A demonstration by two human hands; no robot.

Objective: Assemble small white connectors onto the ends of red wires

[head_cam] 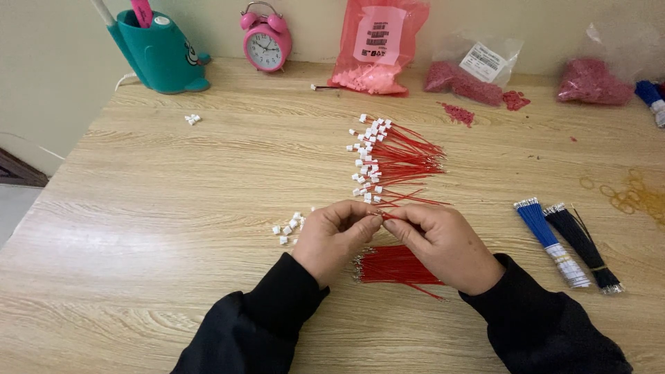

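My left hand (336, 239) and my right hand (440, 242) meet fingertip to fingertip over the wooden table (173, 208). Between them they pinch a short red wire (388, 216); any connector at its end is hidden by my left fingers. Under my right hand lies a bundle of bare red wires (395, 266). Beyond my hands is a pile of red wires with white connectors fitted (391, 156). A few loose white connectors (289, 227) lie just left of my left hand.
A blue wire bundle (547, 239) and a black one (582, 246) lie to the right. At the back stand a teal holder (163, 55), a pink alarm clock (265, 40) and bags of pink and red parts (377, 45). Rubber bands (634, 194) at far right.
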